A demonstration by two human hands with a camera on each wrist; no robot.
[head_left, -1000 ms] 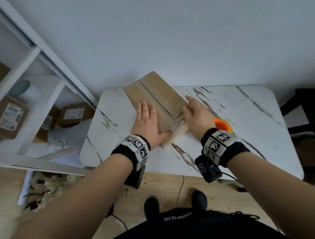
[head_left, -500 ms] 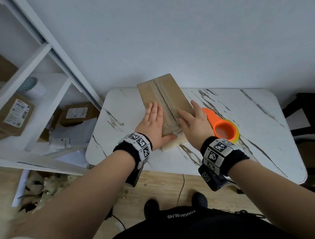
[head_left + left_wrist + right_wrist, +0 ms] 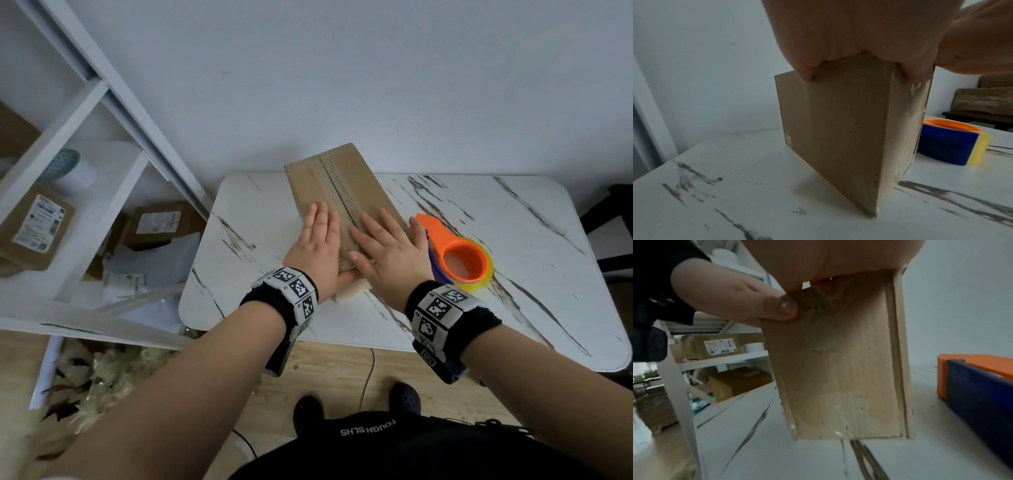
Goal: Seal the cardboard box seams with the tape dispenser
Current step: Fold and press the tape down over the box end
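— So where do we stand? Both our hands press flat on the cardboard box (image 3: 337, 192), gripping nothing.

— Tape dispenser (image 3: 459, 258) lies just right of the box, beside our right hand (image 3: 387, 253); left hand (image 3: 317, 246) is farther.

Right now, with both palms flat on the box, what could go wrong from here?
1. The cardboard box stands tall on a narrow base, so uneven pressing from the left hand or right hand could tip it.
2. The tape dispenser lies close beside the right hand and could get knocked when that hand lifts.
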